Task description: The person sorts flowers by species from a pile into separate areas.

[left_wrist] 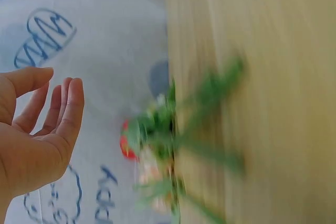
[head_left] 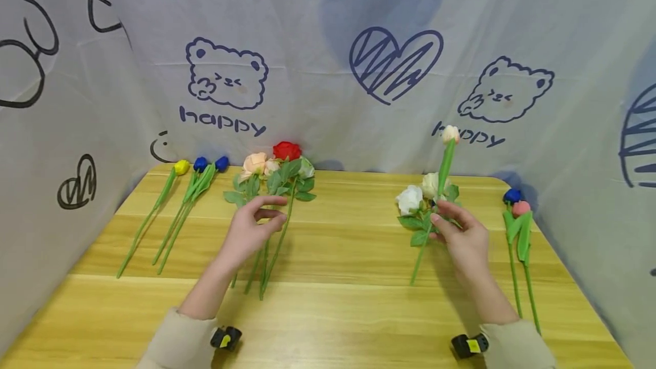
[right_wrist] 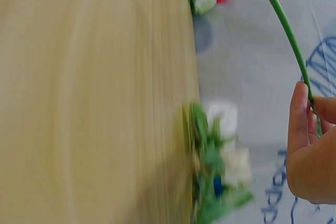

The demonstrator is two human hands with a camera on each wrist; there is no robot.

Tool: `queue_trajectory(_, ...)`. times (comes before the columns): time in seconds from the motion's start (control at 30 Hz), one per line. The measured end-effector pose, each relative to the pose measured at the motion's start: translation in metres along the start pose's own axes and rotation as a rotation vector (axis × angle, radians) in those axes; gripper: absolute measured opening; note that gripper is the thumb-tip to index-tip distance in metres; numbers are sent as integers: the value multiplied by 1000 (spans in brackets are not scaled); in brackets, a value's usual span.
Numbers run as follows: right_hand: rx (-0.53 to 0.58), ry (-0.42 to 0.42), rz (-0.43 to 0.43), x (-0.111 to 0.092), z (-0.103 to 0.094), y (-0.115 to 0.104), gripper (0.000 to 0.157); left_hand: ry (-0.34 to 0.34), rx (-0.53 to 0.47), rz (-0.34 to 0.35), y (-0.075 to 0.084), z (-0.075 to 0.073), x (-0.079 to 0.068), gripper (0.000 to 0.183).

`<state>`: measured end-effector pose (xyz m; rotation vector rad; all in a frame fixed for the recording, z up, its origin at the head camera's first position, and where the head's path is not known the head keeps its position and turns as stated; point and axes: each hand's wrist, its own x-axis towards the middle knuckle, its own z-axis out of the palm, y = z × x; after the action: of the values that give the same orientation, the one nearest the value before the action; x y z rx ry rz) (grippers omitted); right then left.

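Observation:
My right hand [head_left: 466, 241] pinches the green stem of a pale pinkish-white tulip [head_left: 450, 134] between thumb and fingers, its bloom pointing up. In the right wrist view the stem [right_wrist: 286, 24] extends past my right hand [right_wrist: 315, 150]. White roses [head_left: 410, 200] lie behind that hand on the table. On the other side, my left hand [head_left: 253, 226] is raised with loosely bent fingers and holds nothing, as the left wrist view of the hand [left_wrist: 44, 135] also shows. Just beyond it lies a bunch of roses, with a red rose [head_left: 287, 151] and a peach rose [head_left: 254, 164].
At the table's left lie a yellow tulip [head_left: 181, 167] and two blue tulips [head_left: 200, 164]. Near the right edge are a blue tulip [head_left: 512, 196] and a pink tulip [head_left: 521, 208]. A printed cloth [head_left: 307, 95] hangs behind the wooden table [head_left: 348, 312].

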<state>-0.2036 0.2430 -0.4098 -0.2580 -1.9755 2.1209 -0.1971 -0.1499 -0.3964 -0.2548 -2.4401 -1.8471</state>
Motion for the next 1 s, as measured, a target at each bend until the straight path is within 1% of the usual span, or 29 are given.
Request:
queue_trajectory(0.07,23,-8,-11,-1,16,3,33,-19,-44,30,4,15,4,33)
queue_trajectory(0.2,74,-29,-29,-1,45,8,30,-75,-108,53,10,45,12,32)
queue_trajectory(0.37,165,-46,-25,0,77,12,30,-154,-128,41,13,76,19,28)
queue_trajectory(0.47,217,-55,-7,-1,93,12,30,-217,-121,32,13,88,21,25)
queue_trajectory(0.57,239,-70,14,-2,106,14,30,-286,-116,16,10,95,19,24)
queue_trajectory(0.63,247,-74,26,-4,113,17,30,-318,-119,-2,10,96,18,24)
queue_trajectory(0.77,246,-77,44,-6,119,21,32,-336,-124,-20,8,98,17,23)
queue_trajectory(1.0,222,-99,50,-6,119,27,35,-347,-109,-35,5,100,18,25)
